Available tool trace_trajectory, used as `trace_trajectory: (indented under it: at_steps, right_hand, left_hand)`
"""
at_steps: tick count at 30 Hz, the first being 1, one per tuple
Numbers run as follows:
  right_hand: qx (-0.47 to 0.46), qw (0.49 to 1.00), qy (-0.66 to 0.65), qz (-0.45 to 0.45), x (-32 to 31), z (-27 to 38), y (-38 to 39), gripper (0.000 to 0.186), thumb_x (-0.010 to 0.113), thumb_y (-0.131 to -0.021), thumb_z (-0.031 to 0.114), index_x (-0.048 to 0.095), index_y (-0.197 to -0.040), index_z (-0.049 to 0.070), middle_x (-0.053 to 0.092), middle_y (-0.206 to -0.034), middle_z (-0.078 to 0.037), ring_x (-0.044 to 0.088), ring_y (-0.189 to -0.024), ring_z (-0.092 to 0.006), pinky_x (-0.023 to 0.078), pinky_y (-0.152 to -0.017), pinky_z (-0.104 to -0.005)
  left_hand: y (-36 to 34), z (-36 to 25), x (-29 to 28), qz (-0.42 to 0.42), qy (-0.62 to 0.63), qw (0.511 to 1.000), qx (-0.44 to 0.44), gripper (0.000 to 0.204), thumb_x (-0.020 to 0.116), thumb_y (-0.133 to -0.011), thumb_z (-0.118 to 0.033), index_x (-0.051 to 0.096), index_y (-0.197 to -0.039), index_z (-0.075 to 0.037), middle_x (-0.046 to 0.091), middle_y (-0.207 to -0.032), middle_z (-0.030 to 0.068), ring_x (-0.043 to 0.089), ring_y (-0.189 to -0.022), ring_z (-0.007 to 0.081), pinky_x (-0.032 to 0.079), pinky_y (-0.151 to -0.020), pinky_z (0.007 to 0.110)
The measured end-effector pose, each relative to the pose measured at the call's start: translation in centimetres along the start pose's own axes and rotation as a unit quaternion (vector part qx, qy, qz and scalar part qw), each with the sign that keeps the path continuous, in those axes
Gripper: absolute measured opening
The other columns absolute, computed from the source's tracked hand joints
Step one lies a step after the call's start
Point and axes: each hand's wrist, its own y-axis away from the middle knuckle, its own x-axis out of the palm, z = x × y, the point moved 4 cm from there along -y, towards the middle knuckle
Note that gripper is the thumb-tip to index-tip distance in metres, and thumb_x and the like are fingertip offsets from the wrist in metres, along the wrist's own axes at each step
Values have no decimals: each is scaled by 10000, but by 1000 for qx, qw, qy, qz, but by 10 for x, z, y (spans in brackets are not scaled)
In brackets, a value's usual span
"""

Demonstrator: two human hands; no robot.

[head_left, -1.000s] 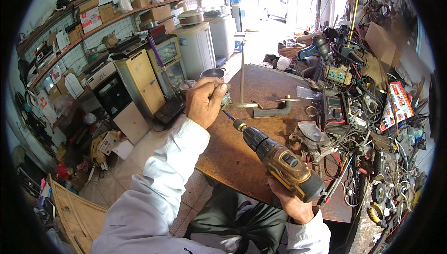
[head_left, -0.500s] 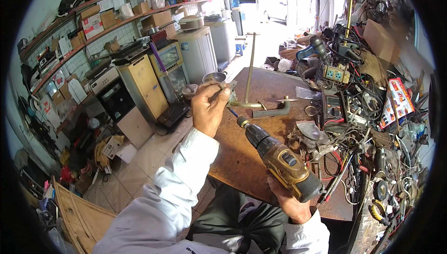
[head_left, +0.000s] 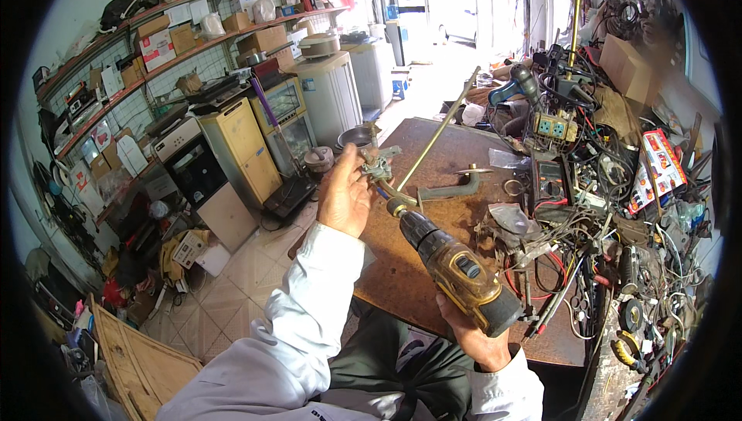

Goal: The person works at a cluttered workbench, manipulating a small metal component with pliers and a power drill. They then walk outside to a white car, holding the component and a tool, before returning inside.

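My left hand (head_left: 346, 189) holds a small irregular metal fitting (head_left: 379, 163) above the workbench (head_left: 390, 259). A long thin rod (head_left: 440, 133) slants up and rightward behind the fitting; whether it is attached is unclear. My right hand (head_left: 471, 336) grips a worn yellow and black cordless drill (head_left: 464, 274) from below. Its bit (head_left: 385, 193) points up-left at the fitting, close to it or touching; contact is unclear. A curved grey metal piece (head_left: 450, 189) lies on the bench just right of the bit, near a round disc on a stem (head_left: 470, 171).
Tangled cables, a multimeter (head_left: 550, 185), a power strip (head_left: 553, 127) and assorted tools crowd the bench's right side. Appliances (head_left: 239, 147) line the left wall beneath loaded shelves (head_left: 193, 50). A wooden board (head_left: 135, 344) stands at lower left. Beyond is a bright doorway (head_left: 456, 0).
The rod has tipped from upright to slanting rightward. My left hand's thumb and fingers have shifted, exposing more of the fitting. The drill has moved slightly left.
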Motion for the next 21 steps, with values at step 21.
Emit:
trace_trajectory:
  at_steps: [21]
  right_hand:
    - [-27,999,15,20,-3,-9,5,197,761,-786,100,727,-969,39,739,-862,-99,726,-782,-229,562,-699,-324]
  left_hand:
    - [-1,-1,6,29,110,992,-59,277,584,-807,-59,534,-1078,-34,613,-1122,134,642,-974,310,535,-946,615]
